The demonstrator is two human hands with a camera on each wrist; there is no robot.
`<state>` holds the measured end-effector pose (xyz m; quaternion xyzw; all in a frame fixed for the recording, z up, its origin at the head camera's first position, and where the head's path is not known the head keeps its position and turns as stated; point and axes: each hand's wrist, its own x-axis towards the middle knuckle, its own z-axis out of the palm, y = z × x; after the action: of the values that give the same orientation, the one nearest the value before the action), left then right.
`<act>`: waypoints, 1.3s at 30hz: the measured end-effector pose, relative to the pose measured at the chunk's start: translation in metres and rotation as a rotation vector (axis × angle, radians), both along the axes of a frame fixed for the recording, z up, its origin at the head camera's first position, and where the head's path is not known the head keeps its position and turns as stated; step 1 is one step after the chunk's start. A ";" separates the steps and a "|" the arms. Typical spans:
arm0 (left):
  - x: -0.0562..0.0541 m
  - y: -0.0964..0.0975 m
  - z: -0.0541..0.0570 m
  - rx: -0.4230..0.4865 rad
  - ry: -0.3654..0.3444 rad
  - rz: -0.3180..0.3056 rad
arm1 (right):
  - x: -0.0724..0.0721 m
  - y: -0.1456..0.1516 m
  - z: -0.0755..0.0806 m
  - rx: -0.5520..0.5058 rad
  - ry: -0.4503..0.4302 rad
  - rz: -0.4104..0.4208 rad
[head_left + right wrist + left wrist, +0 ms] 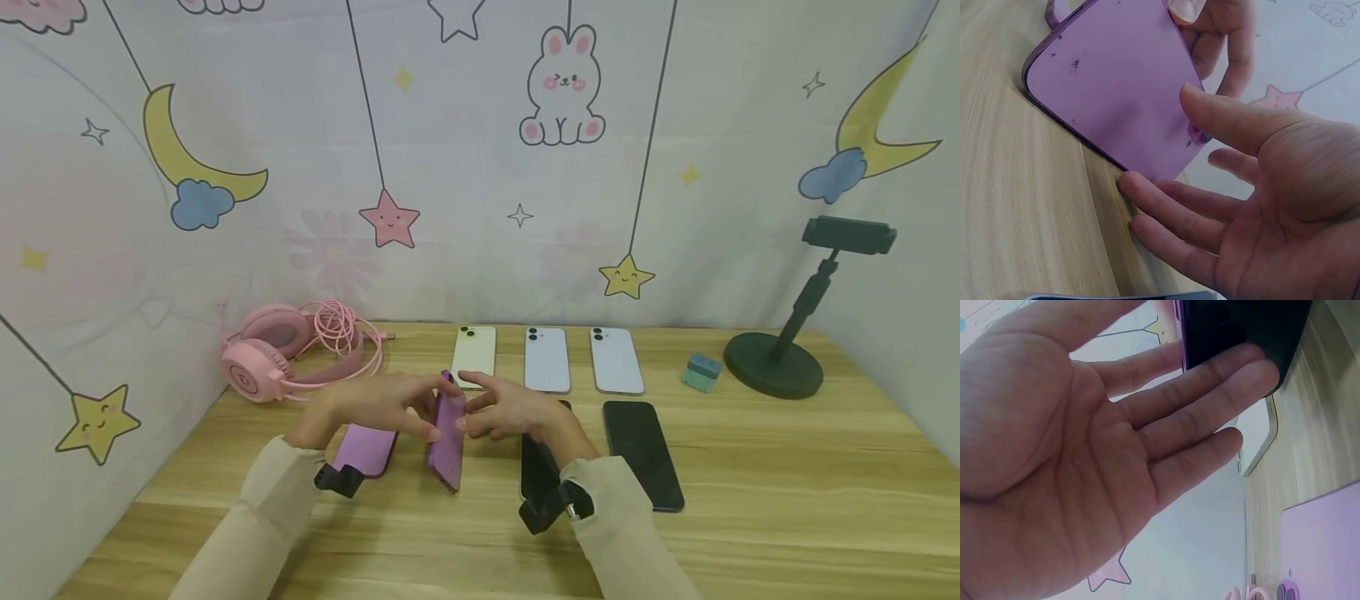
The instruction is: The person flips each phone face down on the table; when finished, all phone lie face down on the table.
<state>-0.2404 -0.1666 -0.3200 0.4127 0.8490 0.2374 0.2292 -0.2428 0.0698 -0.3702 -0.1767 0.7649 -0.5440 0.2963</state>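
A purple smartphone point(447, 437) stands tilted on edge above the table between both hands. My left hand point(386, 400) pinches it by one long edge, thumb on the purple back and fingers on the dark screen side point(1247, 337). My right hand point(513, 410) faces it with fingers loosely spread. In the right wrist view, the right thumb and fingertips are right at the edges of the phone's back point(1110, 81), near its camera. Small dark marks dot that back. Beneath the left wrist lies a second purple phone point(365, 450), back up.
Two dark-screened phones point(642, 454) lie at right, one partly under the right wrist. Behind stand a row of pale phones: yellowish point(476, 354) and two white point(547, 360). Pink headphones point(262, 367) rest back left. A small blue-green block point(702, 372) and black stand point(776, 362) are back right.
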 end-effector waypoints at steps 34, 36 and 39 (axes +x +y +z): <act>-0.001 0.003 -0.009 -0.104 -0.023 0.017 | 0.000 0.010 0.003 0.088 0.032 -0.040; -0.002 0.003 -0.009 -0.112 -0.013 0.013 | 0.000 0.010 0.004 0.095 0.035 -0.040; -0.001 0.004 -0.010 -0.131 0.000 0.023 | 0.000 0.010 0.005 0.102 0.040 -0.037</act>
<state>-0.2415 -0.1628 -0.3298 0.3871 0.8674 0.1837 0.2532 -0.2431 0.0801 -0.3654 -0.1582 0.8005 -0.5059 0.2796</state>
